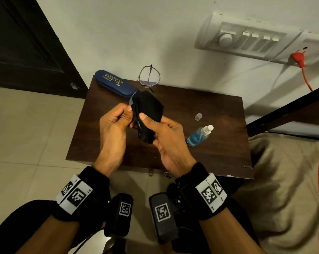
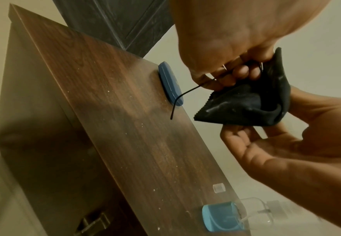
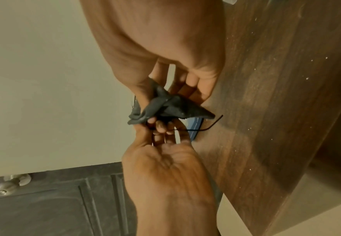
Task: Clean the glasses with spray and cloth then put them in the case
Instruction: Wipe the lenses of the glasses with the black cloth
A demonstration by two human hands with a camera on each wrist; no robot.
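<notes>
The thin-framed glasses [image 1: 149, 76] are held up over the wooden table [image 1: 201, 158], one lens standing clear at the top. The other lens is hidden inside a black cloth [image 1: 149, 109]. My left hand [image 1: 125, 114] pinches the frame beside the cloth; a black temple tip [image 2: 177, 102] hangs below its fingers. My right hand [image 1: 148, 125] holds the cloth folded around the lens, thumb on top and fingers beneath. The blue case [image 1: 114, 83] lies shut at the table's far left. The spray bottle [image 1: 199, 135] with blue liquid lies on its side at the right.
A small clear cap [image 1: 198, 116] lies beyond the bottle. On the wall are a switch panel [image 1: 246, 39] and a red plug [image 1: 299, 58] with an orange cable running down the right. A dark door [image 1: 26, 43] is at left, beige bedding [image 1: 283, 180] at right.
</notes>
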